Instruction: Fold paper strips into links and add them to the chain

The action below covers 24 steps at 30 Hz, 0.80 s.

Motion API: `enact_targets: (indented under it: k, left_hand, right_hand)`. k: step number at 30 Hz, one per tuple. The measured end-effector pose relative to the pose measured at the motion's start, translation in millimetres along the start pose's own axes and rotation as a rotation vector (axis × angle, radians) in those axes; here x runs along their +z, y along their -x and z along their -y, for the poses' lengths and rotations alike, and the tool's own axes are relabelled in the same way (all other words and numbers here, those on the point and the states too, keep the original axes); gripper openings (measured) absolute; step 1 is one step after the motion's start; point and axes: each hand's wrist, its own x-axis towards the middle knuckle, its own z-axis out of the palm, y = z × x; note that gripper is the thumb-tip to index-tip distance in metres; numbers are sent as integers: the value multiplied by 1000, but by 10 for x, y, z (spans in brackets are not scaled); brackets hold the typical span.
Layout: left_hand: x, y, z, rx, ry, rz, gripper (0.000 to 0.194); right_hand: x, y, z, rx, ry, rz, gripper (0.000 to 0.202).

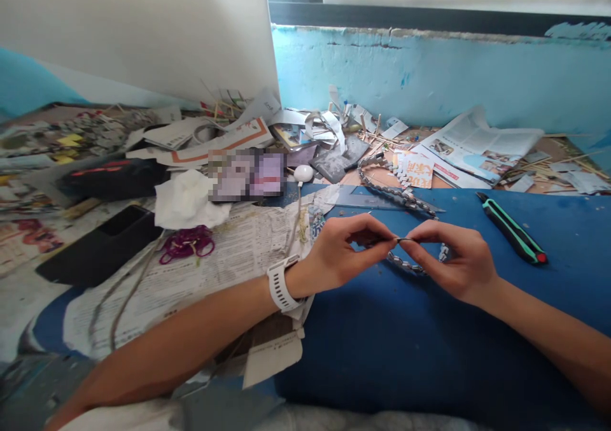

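Note:
Over the blue tabletop (382, 348), my left hand (346, 253) and my right hand (453, 259) meet fingertip to fingertip. Both are closed in a pinch on a small thin dark strip (400, 240), mostly covered by the fingers. Just behind and below them a long chain of small grey-and-white links (405, 195) curves across the table. It looks folded from paper, though I cannot be sure. A flat ruler (353, 200) lies under part of this chain. To the right of my right hand rests a green-and-black utility knife (513, 228).
Newspaper sheets (238, 240) cover the left side, with a purple thread bundle (187, 243), crumpled white tissue (188, 198) and a black case (102, 243) on them. A white cable puck (303, 174) sits behind. Paper scraps and thin sticks (382, 132) line the wall.

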Motion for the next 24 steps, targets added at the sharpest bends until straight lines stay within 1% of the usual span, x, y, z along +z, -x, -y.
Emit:
enact_targets:
  k: [3,5,7,11,14,17,20,22,24]
  left_hand:
    - [-25,-8,15,-39,-34,85,13]
    - [-41,-16,1,-22,-65,143,14]
    - [-56,-25,-24,16,-92,187,19]
    - [-78,-39,-52,84,-90,252,28]
    - [-90,-47,-34,143,-71,299,28]
    - [-106,-62,-14,179,-42,320,24]
    - [-123,-84,-19,138,12,368,21]
    - [-129,-95,-34,69,71,404,18]
    - [-128,-98,-48,-5,171,403,15]
  right_hand:
    - [-8,-5,-34,91,-51,-7,5]
    - [-13,-1,-64,154,-98,-4,7]
    - [-19,4,-93,197,-153,-5,9]
    - [-26,-5,-131,244,-260,0,13]
    - [-24,-20,-129,270,-287,-21,15]
    - [-19,-18,-107,271,-296,-30,15]
    - [-12,4,-68,257,-307,-29,15]
    - [-7,21,-37,251,-308,-27,15]
    - [-2,29,-10,250,-301,-24,14]
